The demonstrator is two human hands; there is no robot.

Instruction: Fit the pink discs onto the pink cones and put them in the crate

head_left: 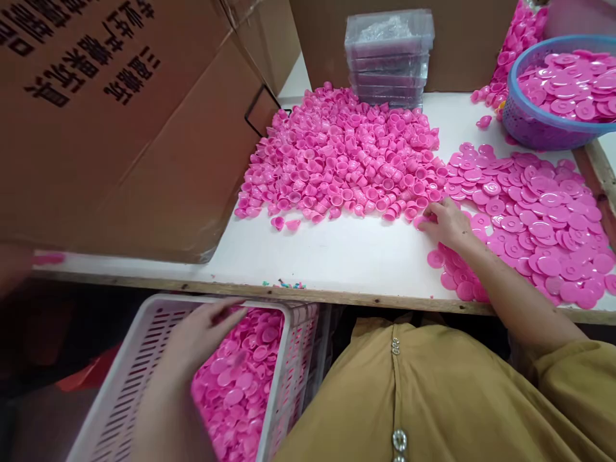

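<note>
My right hand [445,222] is at the border between a heap of small pink toy cups [337,160] and a spread of flat round pink toy saucers [539,218]. Its thumb and fingers pinch the edge of a pink toy saucer [420,222] just above the white tabletop. Below the table edge, my left hand [206,330] hovers over a white plastic basket [289,314] filled with pink cups and saucers. Its fingers are stretched out, slightly blurred, and nothing shows in them.
A large cardboard box [120,160] stands at the left of the table. Stacked clear plastic boxes [389,61] stand behind the cups. A blue basket [524,106] of saucers is at the back right. Another person's blurred hand [12,266] shows at the far left near a pink piece.
</note>
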